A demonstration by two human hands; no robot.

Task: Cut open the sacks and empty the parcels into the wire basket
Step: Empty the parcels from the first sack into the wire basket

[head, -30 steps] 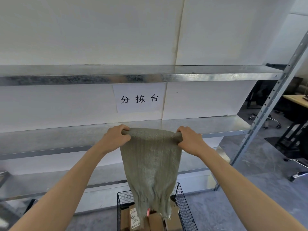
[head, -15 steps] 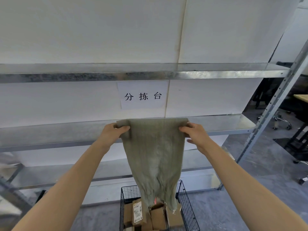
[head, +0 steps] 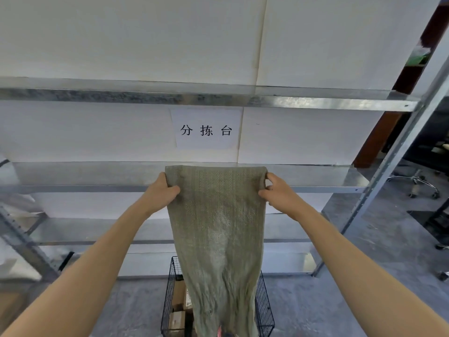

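A grey-green woven sack [head: 218, 227] hangs limp and upside down in front of me. My left hand [head: 161, 190] grips its upper left corner and my right hand [head: 277, 192] grips its upper right corner, stretching the top edge flat. The sack's frayed lower end drops into a black wire basket [head: 263, 302] on the floor. Brown cardboard parcels [head: 178, 305] lie inside the basket, partly hidden by the sack.
A metal shelving rack [head: 303, 102] stands against the white wall behind the sack, with a paper sign [head: 206, 128] taped to the wall. The rack's slanted upright [head: 393, 152] is on the right. Office chair bases [head: 418, 183] and dark furniture stand on the grey floor far right.
The sack's top edge went from bunched and rounded to flat and stretched wide. The lower end has sunk deeper into the basket, covering more of the parcels.
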